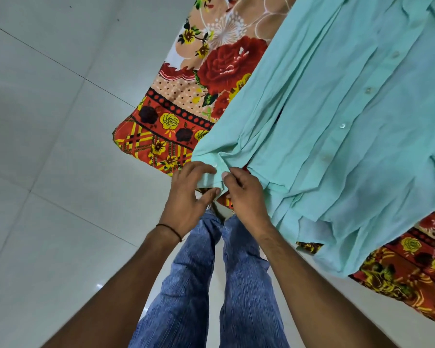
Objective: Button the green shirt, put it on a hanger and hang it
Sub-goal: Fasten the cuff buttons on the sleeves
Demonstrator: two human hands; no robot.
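Pinching the green shirt [337, 121] cuff [210, 178], left hand [189, 197] and right hand [244, 194] curl round it.

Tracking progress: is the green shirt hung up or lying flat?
Lying flat, off a hanger: green shirt spread on floral sheet, left hand and right hand pinching its edge.

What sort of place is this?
Probably a bedroom in a home: a floral sheet covers what looks like a bed, the green shirt lies spread on it, and pale floor tiles run beside.

A floral blanket [211, 71] is spread beyond the left hand [189, 194]; the green shirt [337, 121] is laid on it, beyond the right hand [246, 194].
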